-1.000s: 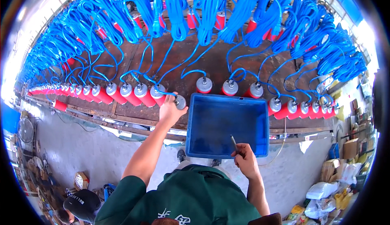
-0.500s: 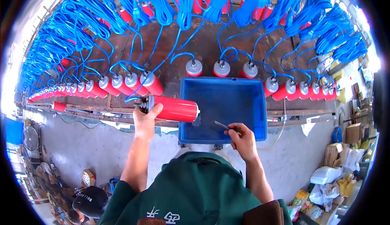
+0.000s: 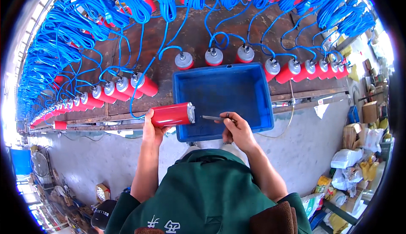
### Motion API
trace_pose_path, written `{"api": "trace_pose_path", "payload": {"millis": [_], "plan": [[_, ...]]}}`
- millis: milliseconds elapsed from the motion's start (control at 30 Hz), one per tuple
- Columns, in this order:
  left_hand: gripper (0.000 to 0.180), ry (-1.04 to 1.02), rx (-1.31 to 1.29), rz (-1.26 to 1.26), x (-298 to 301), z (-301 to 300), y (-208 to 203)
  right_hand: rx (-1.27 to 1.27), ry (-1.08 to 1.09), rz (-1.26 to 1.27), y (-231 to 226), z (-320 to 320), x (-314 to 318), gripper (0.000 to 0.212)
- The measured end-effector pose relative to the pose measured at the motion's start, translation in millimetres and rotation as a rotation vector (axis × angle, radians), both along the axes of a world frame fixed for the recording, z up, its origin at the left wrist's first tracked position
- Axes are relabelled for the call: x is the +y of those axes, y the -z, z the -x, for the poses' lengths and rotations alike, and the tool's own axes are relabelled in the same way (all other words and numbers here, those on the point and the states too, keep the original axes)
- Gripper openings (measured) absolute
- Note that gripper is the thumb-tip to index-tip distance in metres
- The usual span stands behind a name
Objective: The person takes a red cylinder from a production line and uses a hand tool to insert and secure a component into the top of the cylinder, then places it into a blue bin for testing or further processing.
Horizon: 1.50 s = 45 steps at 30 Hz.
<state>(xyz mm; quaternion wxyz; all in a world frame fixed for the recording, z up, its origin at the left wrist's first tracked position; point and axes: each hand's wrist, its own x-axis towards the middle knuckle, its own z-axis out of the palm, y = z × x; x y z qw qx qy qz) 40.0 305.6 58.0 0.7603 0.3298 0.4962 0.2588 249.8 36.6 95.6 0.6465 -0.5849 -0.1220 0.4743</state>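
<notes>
My left hand [image 3: 152,129] grips a red cylinder [image 3: 170,115] lying level, its far end overlapping the left rim of a blue plastic tub [image 3: 265,105]. A blue cord trails from the cylinder's left side. Its right end is silvery and faces the tub's interior. Pinched in my right hand [image 3: 239,131] is a thin metal tool [image 3: 211,117] whose exact kind I cannot make out. The tool's tip points left at the cylinder's silvery end, a small gap away.
More red cylinders [image 3: 146,85] with grey tops line the near edge of the brown workbench [image 3: 165,56]. Bundled blue cords [image 3: 131,3] fill its far side. Bags [image 3: 344,158] and boxes lie on the right. A person in a black cap [image 3: 102,215] is at lower left.
The tool's tip has come nearer the cylinder's end. The cylinder has turned, so its silvery end shows more and its grey top is hidden. The view has shifted somewhat.
</notes>
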Motion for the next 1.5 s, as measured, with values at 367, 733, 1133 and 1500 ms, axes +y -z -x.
{"api": "trace_pose_path", "payload": {"millis": [367, 733, 1133, 1500], "plan": [[0.068, 0.121, -0.108, 0.006, 2, 2, 2, -0.184, -0.073, 0.014, -4, -13, 38, 0.024], [0.069, 0.156, -0.092, -0.045, 1, 2, 0, -0.280, -0.163, 0.020, -10, -31, 53, 0.022], [0.067, 0.178, -0.109, -0.040, 6, 5, 7, -0.288, -0.183, -0.014, 0, -31, 55, 0.025], [0.068, 0.184, -0.140, -0.100, 2, 3, 0, -0.157, -0.229, 0.162, 7, -44, 50, 0.030]]}}
